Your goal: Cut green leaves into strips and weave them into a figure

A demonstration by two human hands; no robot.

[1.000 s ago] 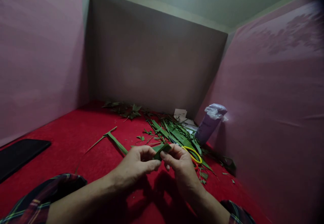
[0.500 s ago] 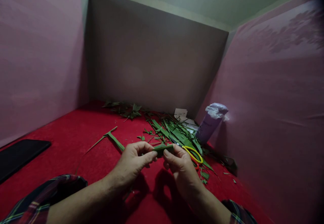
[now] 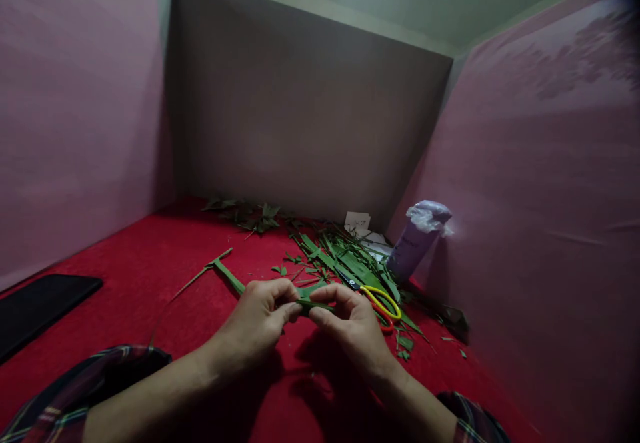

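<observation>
Hands: left hand [image 3: 257, 319] pinches a leaf strip [image 3: 316, 305] between thumb and forefinger; right hand [image 3: 354, 319] has its thumb tip against the strip's right part, forefinger arched over it, and whether those two press together I cannot tell.
Leaf strip: between the two hands, lifted off the red worktop [image 3: 165, 263], its ends partly hidden by fingers.
Progress: the strip looks doubled over lengthwise, so some folding seems done; the fold does not look fastened, and it would probably come loose if released. No finished piece shows, and many leaves lie unshaped.
Direction: long axis runs crosswise from left hand to right, dipping slightly rightward; a wider green part shows just beyond it.
Scissors [image 3: 353, 284]: just beyond the right hand, yellow and red handles towards it, dark blades pointing away into the leaf pile [image 3: 357, 266].
Leaf blade [image 3: 230, 278]: beyond the left hand, slanting down towards it, a thin stem [image 3: 183, 295] trailing left.
Purple packet [image 3: 413, 249]: tilted, beyond and right of the right hand.
White card [image 3: 357, 221]: past the pile.
Black flat object [image 3: 47, 309]: well left of the left hand.
</observation>
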